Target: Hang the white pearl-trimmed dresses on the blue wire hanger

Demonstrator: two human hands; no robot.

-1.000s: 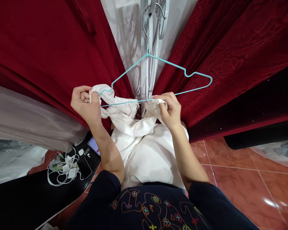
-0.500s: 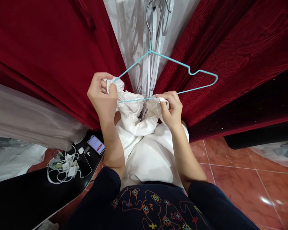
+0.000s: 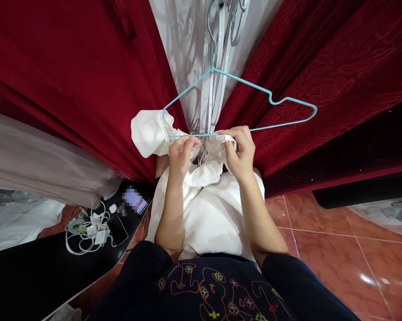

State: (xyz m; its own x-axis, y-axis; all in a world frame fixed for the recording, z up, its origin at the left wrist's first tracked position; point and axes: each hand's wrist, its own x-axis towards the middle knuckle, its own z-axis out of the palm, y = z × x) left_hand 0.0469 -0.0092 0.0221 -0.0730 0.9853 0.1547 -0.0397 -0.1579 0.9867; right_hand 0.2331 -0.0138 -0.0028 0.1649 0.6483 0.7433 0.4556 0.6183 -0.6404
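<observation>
A white dress [image 3: 214, 218] with pearl-trimmed edges lies over my lap. Its puffed shoulder piece [image 3: 147, 133] covers the left end of a light-blue clothes hanger [image 3: 241, 82], whose right end sticks out bare. My left hand [image 3: 180, 156] is closed in a pinch at the pearl-edged neckline, just under the hanger's lower bar. With thumb and fingers together, my right hand [image 3: 240, 149] grips another white edge of the dress against that bar. The hanger's metal hook [image 3: 210, 29] points up in front of a rail.
Red drapes [image 3: 114, 80] hang on both sides, with white hangers [image 3: 217, 96] between them. At left, a black bench [image 3: 37, 272] carries a lit phone [image 3: 134, 200], a dark phone [image 3: 117, 229] and tangled white cables [image 3: 84, 245]. Red floor tiles [image 3: 328, 254] show at right.
My left hand has let go of the shoulder piece at the hanger's left end and moved right and down to the neckline. The puffed piece now spreads out leftward. My right hand keeps its grip.
</observation>
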